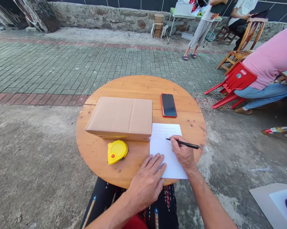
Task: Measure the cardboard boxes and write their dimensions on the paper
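Observation:
A black pen point(187, 144) is pinched in my right hand point(183, 154), its tip at the sheet of white paper point(168, 165). Rows of small handwriting run across the upper part of the sheet. My left hand point(149, 178) lies flat with fingers stretched, fingertips on the paper's lower left side. A closed brown cardboard box point(121, 116) rests to the left of the paper, close against its upper edge. In front of the box sits a yellow tape measure point(117, 151) with a red button. Beyond the paper lies a phone point(168, 105) in a red case, screen dark.
Everything stands on a round wooden table point(138, 83). To the right, a person in a pink shirt point(272, 57) sits on a red plastic chair point(240, 78). A wooden chair point(247, 41) and a bottle point(278, 129) are nearby. Other people are around a far table point(173, 14).

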Action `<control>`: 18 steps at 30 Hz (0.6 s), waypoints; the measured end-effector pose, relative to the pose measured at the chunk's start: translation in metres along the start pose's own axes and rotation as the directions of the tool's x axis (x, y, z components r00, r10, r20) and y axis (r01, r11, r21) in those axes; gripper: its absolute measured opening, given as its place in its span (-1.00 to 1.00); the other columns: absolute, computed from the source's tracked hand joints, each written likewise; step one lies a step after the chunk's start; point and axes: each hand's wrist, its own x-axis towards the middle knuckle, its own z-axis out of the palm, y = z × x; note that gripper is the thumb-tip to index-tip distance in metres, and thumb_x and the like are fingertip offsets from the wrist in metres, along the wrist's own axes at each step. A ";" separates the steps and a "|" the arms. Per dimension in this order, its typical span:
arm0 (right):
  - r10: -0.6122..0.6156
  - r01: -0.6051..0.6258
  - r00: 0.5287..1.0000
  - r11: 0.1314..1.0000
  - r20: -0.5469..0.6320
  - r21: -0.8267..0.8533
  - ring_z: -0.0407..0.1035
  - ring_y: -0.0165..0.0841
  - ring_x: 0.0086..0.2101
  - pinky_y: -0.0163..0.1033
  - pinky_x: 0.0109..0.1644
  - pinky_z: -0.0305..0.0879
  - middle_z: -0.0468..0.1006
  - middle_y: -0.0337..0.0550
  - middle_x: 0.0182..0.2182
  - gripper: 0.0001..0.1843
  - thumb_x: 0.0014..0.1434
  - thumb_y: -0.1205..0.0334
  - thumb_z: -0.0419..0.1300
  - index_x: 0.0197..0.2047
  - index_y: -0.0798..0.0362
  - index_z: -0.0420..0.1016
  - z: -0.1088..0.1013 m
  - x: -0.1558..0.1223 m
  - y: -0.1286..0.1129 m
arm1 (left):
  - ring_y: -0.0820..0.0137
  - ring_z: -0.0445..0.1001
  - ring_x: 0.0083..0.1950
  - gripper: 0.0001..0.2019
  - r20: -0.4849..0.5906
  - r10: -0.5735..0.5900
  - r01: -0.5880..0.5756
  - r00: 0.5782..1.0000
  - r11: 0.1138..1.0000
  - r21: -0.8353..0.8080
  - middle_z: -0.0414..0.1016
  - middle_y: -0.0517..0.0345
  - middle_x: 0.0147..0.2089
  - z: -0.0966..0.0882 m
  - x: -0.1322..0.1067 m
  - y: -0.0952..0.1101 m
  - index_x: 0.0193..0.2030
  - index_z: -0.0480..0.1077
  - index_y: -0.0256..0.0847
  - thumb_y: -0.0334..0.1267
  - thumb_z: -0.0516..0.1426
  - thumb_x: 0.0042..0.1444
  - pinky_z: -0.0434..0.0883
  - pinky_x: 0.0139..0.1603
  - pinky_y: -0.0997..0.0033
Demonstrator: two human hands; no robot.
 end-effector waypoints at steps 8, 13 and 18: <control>-0.010 0.010 1.000 0.999 0.005 -0.031 0.24 -0.42 -0.63 -0.32 -0.51 0.19 0.32 -0.34 -0.67 -0.76 0.27 0.11 0.10 -0.31 0.05 0.51 0.000 0.001 -0.002 | 0.18 0.13 0.43 -0.61 0.006 -0.005 0.004 1.000 1.000 0.002 0.22 -0.05 0.39 0.000 0.000 0.000 0.22 0.32 -0.26 -0.28 0.06 0.27 0.19 0.41 0.02; -0.021 0.021 1.000 0.998 0.003 -0.051 0.26 -0.42 -0.61 -0.31 -0.49 0.21 0.36 -0.32 -0.64 -0.76 0.27 0.12 0.09 -0.32 0.04 0.51 -0.001 0.000 -0.002 | 0.17 0.13 0.43 -0.61 0.007 -0.001 0.001 1.000 1.000 0.007 0.23 -0.06 0.39 -0.001 0.001 0.000 0.22 0.33 -0.27 -0.28 0.05 0.27 0.19 0.41 0.02; -0.021 0.021 1.000 0.998 0.010 -0.064 0.26 -0.41 -0.61 -0.31 -0.48 0.21 0.34 -0.33 -0.65 -0.76 0.27 0.13 0.09 -0.32 0.04 0.50 0.000 0.000 -0.003 | 0.17 0.12 0.43 -0.61 0.004 0.000 0.000 1.000 1.000 0.008 0.22 -0.06 0.39 0.000 0.001 0.000 0.23 0.32 -0.27 -0.28 0.05 0.27 0.20 0.41 0.01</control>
